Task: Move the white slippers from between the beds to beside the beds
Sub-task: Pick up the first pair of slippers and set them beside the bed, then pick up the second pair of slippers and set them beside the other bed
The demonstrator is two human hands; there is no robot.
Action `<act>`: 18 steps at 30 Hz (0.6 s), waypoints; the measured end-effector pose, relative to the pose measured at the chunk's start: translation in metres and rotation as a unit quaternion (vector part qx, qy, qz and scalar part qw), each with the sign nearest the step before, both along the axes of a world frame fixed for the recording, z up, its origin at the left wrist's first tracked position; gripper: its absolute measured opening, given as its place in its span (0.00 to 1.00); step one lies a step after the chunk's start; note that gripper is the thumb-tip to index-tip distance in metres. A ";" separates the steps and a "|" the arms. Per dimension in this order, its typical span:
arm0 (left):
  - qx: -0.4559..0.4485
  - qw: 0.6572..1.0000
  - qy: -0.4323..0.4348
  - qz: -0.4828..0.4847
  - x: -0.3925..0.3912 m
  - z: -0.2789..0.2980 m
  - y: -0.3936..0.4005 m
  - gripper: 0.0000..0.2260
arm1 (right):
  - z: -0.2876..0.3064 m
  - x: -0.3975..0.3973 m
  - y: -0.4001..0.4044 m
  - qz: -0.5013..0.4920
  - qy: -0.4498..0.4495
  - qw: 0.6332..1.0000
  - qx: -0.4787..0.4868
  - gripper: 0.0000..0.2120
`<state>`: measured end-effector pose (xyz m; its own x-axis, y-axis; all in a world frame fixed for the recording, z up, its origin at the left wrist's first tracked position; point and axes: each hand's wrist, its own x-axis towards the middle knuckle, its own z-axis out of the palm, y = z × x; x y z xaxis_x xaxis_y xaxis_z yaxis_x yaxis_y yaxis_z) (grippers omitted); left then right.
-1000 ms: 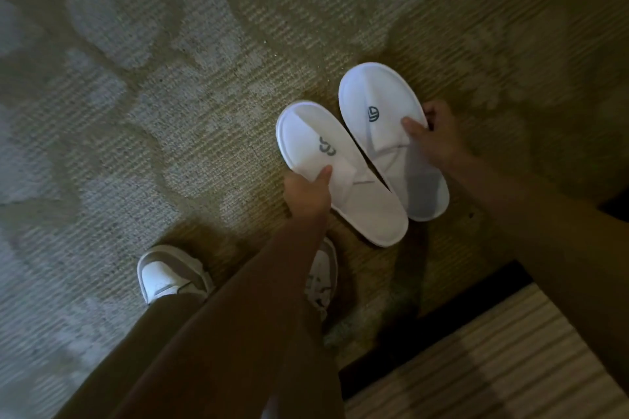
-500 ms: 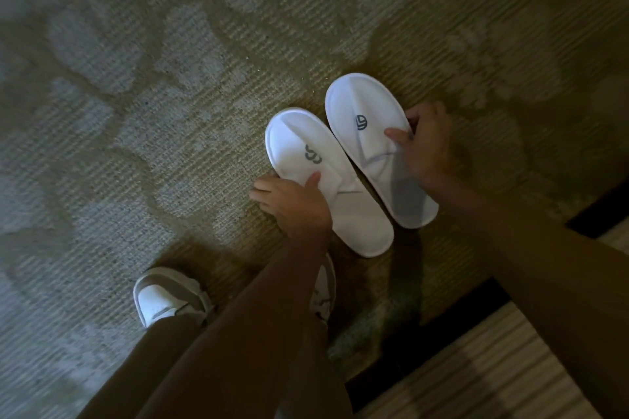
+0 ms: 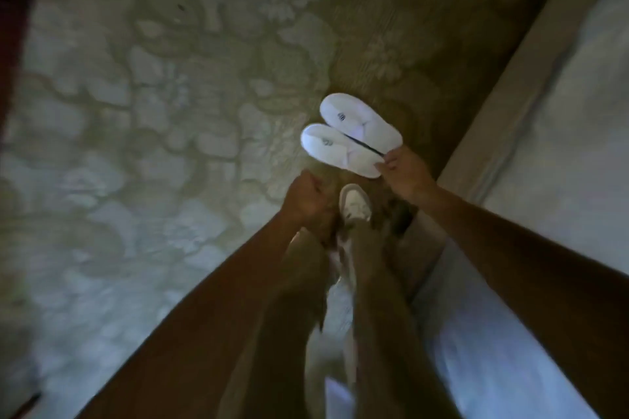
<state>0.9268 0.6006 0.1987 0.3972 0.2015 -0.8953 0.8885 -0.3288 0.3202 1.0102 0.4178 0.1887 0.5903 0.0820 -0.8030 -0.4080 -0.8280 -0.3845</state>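
**Slippers side by side near the bed**

Patterned carpet (image 3: pixel 143 119) fills most of the frame; a pale bed (image 3: pixel 561 105) runs down the right edge. Just right of centre the two white slippers (image 3: pixel 350 138) lie touching on the carpet, each with a small dark logo, too blurred to read. The right hand (image 3: pixel 405 173) pinches their heel ends. The left hand (image 3: pixel 303 196) is curled closed, holding nothing. A pale shoe (image 3: pixel 355 202) sits below.

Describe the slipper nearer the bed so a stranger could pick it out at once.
Start at the bed along the right edge. On the patterned carpet beside it lie two white slippers side by side. It is the farther slipper, closest to the bed, with the right hand at its heel.
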 end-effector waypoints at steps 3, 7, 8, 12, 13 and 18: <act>-0.028 0.997 -0.054 -0.042 0.011 0.130 0.032 0.08 | 0.121 -0.021 0.008 -0.025 -0.012 1.000 -0.002 0.17; -0.047 0.986 -0.145 -0.064 0.010 0.244 0.081 0.04 | 0.237 -0.066 0.040 -0.098 -0.035 0.994 0.035 0.17; -0.047 0.984 -0.160 -0.065 0.005 0.260 0.093 0.04 | 0.253 -0.080 0.049 -0.119 -0.048 0.991 0.044 0.19; -0.035 0.983 -0.140 -0.110 -0.037 0.278 0.138 0.10 | 0.289 -0.143 0.087 -0.213 -0.069 0.973 0.058 0.10; -0.039 0.983 -0.117 -0.139 -0.052 0.279 0.150 0.11 | 0.294 -0.163 0.095 -0.248 -0.087 0.962 0.068 0.08; -0.051 0.943 -0.041 -0.327 -0.156 0.293 0.218 0.08 | 0.287 -0.321 0.131 -0.485 -0.090 0.869 0.018 0.09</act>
<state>0.7712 0.8183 0.4919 0.4752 -0.1954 -0.8579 0.4783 -0.7610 0.4382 0.6889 0.5491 0.4761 0.5110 -0.5016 -0.6980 -0.8386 -0.1128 -0.5329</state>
